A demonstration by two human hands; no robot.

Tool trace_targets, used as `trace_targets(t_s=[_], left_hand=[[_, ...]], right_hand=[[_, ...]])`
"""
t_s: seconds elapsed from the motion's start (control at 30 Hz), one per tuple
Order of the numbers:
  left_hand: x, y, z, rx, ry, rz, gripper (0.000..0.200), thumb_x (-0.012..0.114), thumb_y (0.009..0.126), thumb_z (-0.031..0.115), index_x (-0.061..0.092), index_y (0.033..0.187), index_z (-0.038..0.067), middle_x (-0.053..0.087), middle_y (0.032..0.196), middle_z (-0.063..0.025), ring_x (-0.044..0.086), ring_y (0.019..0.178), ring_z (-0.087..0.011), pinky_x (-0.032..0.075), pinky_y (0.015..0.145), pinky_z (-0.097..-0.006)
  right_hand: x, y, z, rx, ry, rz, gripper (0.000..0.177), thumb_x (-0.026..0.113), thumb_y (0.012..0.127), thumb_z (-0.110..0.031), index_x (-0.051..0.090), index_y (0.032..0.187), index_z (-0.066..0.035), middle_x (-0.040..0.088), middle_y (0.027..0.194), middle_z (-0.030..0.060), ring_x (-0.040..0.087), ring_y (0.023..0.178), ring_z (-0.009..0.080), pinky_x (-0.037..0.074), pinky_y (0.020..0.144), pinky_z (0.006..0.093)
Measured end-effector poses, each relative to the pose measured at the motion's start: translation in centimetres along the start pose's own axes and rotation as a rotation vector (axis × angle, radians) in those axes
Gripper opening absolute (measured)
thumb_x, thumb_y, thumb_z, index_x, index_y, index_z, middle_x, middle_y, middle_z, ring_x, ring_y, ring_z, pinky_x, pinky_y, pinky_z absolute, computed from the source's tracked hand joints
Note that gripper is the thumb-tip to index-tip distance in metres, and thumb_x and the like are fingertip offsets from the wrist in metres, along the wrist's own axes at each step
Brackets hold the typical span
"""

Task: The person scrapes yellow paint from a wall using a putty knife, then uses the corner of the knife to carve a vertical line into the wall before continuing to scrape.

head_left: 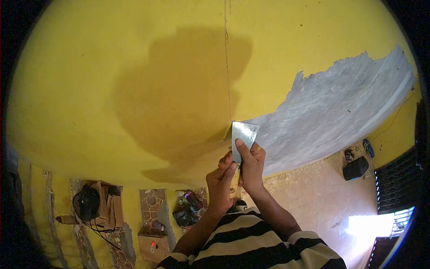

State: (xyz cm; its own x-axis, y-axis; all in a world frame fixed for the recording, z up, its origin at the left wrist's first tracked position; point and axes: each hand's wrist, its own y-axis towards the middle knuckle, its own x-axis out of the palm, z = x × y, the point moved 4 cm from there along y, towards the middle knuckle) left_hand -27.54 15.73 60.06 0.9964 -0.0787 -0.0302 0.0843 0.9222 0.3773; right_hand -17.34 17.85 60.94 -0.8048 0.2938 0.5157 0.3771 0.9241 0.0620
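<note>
A flat metal scraper [244, 133] is in my right hand [252, 165], the thumb pressed along its blade. Its wide edge meets the wall where yellow paint [277, 40] borders a bare grey patch [331, 105]. My left hand [221, 184] is closed, with thumb and fingertips at the lower left side of the scraper. The scraper's handle is hidden by my hands. A thin vertical crack [228, 67] runs down the paint to the blade's corner.
On the lower left are a black bag [87, 202], cardboard [115, 210], a cardboard box [153, 247] and black plastic bags [184, 215]. A dark bag [355, 168] sits on the tiled floor [313, 201] at right, near a dark metal grille [397, 181].
</note>
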Motion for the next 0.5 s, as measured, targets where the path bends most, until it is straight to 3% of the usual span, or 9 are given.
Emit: trace_targets(t_s=[0.03,0.1,0.23,0.3,0.33,0.43,0.5], left_hand=[[-0.2,-0.1,0.1,-0.006,0.0,-0.002,0.029,0.058,0.092,0.007,0.059,0.117,-0.007,0.062,0.099,-0.002,0.056,0.085,-0.006,0.045,0.072,-0.0218],[-0.3,-0.4,-0.7,-0.474,-0.409,0.0,0.027,0.057,0.092,0.007,0.06,0.115,-0.007,0.061,0.096,-0.001,0.055,0.077,-0.0048,0.045,0.066,-0.0217],[0.2,-0.4,0.6,-0.444,-0.39,0.047,0.025,0.057,0.093,0.008,0.061,0.112,-0.007,0.062,0.092,-0.0011,0.055,0.077,-0.0047,0.044,0.067,-0.0215],[0.1,0.1,1.3,-0.145,-0.103,0.068,0.021,0.057,0.093,0.009,0.063,0.106,-0.007,0.061,0.087,-0.0015,0.054,0.073,-0.0045,0.044,0.064,-0.0216],[-0.3,0.2,0.6,-0.328,-0.248,0.021,0.02,0.058,0.093,0.01,0.064,0.102,-0.007,0.061,0.084,-0.0007,0.054,0.075,-0.0043,0.043,0.063,-0.0211],[-0.1,-0.2,0.6,-0.395,-0.378,0.022,0.02,0.059,0.092,0.012,0.064,0.097,-0.006,0.062,0.08,-0.0012,0.055,0.069,-0.0053,0.044,0.06,-0.0225],[-0.1,-0.2,1.0,-0.33,-0.325,0.121,0.019,0.059,0.092,0.013,0.064,0.09,-0.005,0.061,0.073,-0.0017,0.056,0.061,-0.0067,0.045,0.055,-0.0234]], right_hand=[[-0.1,0.0,0.1,0.004,-0.001,0.004,0.017,0.058,0.094,-0.016,0.06,0.088,0.0,0.063,0.067,0.0041,0.058,0.056,0.0094,0.045,0.053,0.024],[0.2,0.1,-0.1,0.012,0.095,-0.035,0.018,0.058,0.094,-0.017,0.06,0.087,0.0,0.063,0.067,0.0046,0.059,0.056,0.01,0.046,0.053,0.0243],[0.4,-0.6,-0.7,0.086,0.068,-0.044,0.02,0.058,0.094,-0.018,0.059,0.085,0.0,0.062,0.064,0.0064,0.06,0.054,0.0127,0.047,0.051,0.0264],[0.8,-0.2,-1.0,0.035,0.088,-0.034,0.02,0.057,0.095,-0.018,0.057,0.085,-0.001,0.061,0.062,0.007,0.06,0.052,0.014,0.047,0.049,0.0271],[0.8,-0.2,-1.4,0.055,0.077,-0.041,0.02,0.057,0.095,-0.018,0.057,0.085,0.0,0.061,0.061,0.0071,0.06,0.051,0.0143,0.047,0.048,0.0272],[0.8,-0.5,-1.5,0.073,0.073,-0.031,0.019,0.057,0.095,-0.017,0.057,0.085,0.0,0.061,0.061,0.0077,0.06,0.051,0.015,0.047,0.047,0.0274],[0.8,-0.7,-0.9,0.087,0.141,-0.033,0.02,0.057,0.095,-0.017,0.057,0.084,0.0,0.061,0.061,0.0078,0.06,0.051,0.015,0.048,0.048,0.0276]])
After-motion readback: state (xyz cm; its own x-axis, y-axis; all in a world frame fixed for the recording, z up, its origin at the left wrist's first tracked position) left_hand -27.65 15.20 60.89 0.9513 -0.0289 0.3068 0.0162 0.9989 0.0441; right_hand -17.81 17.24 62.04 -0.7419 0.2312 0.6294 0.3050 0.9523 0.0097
